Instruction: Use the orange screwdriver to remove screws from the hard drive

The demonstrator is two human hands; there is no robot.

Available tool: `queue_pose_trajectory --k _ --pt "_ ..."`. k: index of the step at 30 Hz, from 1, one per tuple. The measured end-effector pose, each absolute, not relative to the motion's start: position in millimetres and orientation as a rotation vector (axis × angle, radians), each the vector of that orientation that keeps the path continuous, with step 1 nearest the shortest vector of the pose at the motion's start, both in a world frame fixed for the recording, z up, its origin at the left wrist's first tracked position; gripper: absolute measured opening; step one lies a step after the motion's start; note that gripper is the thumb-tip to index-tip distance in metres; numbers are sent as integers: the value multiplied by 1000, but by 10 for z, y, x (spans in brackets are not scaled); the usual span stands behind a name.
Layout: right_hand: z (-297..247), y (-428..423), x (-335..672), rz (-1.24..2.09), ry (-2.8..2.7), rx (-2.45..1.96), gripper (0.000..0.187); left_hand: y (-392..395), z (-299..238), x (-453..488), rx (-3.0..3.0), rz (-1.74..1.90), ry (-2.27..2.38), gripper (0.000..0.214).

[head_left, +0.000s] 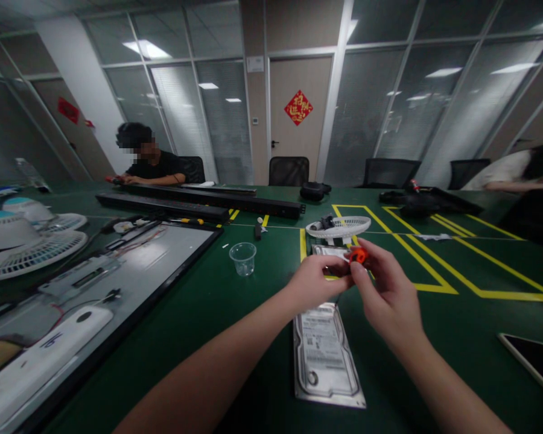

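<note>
My left hand (314, 282) and my right hand (386, 288) meet above the green table (235, 313). Between their fingertips sits a small orange and black part (358, 255), pinched by my right hand, with my left fingers closed on its dark end. Directly below lies a silver hard drive (324, 355), label side up. A second drive-like silver piece (329, 252) shows just behind my hands, partly hidden by them.
A clear plastic cup (243, 258) stands left of my hands. A white fan grille (338, 227) lies beyond. A large opened panel (117, 271) and white fans (31, 241) fill the left. Long black power strips (199, 202) cross the back. People sit at the far left (149, 163) and right (516, 172). A dark tablet (536, 358) lies at right.
</note>
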State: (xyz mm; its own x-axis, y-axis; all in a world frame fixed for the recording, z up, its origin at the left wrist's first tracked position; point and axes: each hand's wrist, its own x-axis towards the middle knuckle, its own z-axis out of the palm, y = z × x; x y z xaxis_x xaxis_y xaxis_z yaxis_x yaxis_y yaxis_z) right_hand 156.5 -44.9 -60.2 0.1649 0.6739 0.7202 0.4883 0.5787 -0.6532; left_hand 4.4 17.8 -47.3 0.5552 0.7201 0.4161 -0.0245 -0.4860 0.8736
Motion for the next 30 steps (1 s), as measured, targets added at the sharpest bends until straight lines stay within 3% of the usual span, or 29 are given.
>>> queue_pose_trajectory --k 30 --pt "-575 -462 1553 163 -1485 -1046 35 156 -469 65 1837 1055 569 10"
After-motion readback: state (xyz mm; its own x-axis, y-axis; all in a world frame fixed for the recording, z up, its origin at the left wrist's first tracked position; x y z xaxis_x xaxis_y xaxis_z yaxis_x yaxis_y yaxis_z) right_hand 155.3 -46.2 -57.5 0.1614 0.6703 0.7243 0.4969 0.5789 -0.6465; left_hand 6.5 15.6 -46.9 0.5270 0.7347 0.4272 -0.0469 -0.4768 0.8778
